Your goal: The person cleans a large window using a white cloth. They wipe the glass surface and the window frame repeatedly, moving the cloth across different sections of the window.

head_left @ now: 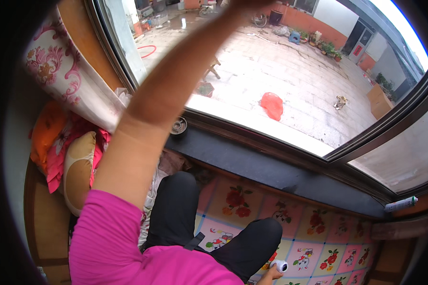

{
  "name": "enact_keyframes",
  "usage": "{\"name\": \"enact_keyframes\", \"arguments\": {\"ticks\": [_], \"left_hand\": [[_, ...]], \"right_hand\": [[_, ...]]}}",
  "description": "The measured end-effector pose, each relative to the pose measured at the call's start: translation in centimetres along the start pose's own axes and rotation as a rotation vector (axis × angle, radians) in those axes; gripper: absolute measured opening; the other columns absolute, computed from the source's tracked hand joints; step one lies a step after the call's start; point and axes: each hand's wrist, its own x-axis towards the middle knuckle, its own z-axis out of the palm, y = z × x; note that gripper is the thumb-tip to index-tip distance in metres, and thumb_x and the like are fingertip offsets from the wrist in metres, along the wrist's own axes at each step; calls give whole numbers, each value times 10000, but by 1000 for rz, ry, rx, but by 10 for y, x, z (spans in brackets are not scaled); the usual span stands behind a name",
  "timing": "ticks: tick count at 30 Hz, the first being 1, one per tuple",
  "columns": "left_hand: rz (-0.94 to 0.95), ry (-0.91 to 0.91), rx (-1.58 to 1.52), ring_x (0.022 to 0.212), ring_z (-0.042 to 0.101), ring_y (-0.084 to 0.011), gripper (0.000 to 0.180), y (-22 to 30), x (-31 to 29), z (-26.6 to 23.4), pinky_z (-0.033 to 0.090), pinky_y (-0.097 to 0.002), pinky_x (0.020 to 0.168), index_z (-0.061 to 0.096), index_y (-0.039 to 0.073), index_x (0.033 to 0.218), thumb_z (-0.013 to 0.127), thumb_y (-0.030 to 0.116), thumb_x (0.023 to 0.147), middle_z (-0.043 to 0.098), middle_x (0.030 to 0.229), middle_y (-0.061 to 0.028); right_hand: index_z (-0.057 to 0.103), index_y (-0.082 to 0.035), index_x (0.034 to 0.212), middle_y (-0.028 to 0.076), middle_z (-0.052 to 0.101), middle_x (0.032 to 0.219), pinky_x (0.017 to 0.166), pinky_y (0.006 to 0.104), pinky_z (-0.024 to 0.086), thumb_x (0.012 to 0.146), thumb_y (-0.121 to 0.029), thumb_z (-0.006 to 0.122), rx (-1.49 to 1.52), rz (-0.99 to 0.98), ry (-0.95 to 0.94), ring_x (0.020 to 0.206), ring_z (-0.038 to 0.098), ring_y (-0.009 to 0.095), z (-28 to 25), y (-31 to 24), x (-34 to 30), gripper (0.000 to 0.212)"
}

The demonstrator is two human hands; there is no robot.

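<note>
a flower-patterned mat point(259, 204) lies below a dark sill point(252, 164), and beyond the window frame point(366, 135) a bright courtyard is seen. the left hand point(253, 3) is raised to the upper edge of the view. the right hand point(271, 274) is low, near the bent knee point(267, 231), with its fingers closed around a small white round-ended thing point(281, 266), over the mat. in my judgement, steady knees and a firm but light hold would help while the other arm stretches so high. the left hand is blurred and mostly cut off; i cannot tell how open it is, or what it holds. the right forearm is mostly out of view.
</note>
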Motion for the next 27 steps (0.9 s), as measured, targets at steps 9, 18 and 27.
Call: {"name": "enact_keyframes", "arguments": {"ticks": [9,18,27], "left_hand": [[-267,-1340,-1441,892,674,-201,142,98,-318,-64,545,-356,799,734,114,940,632,208,912,707,950,-51],[184,-326,-2,627,596,-224,207,-56,52,-29,484,-391,542,620,115,783,609,299,878,548,671,-53],[250,-83,-230,873,607,-219,207,159,51,41,482,-356,644,635,153,1009,639,331,903,608,954,-34]], "right_hand": [[580,-26,1268,158,678,1088,779,420,581,845,-167,798,95,38,1,910,688,316,25,8,-54,497],[581,-46,1266,141,676,1054,710,414,583,884,-199,750,239,17,-315,861,682,291,27,-40,-74,445],[582,-66,1265,125,674,1019,641,408,584,923,-231,701,386,-92,-591,811,676,267,8,-94,-65,398]]}}
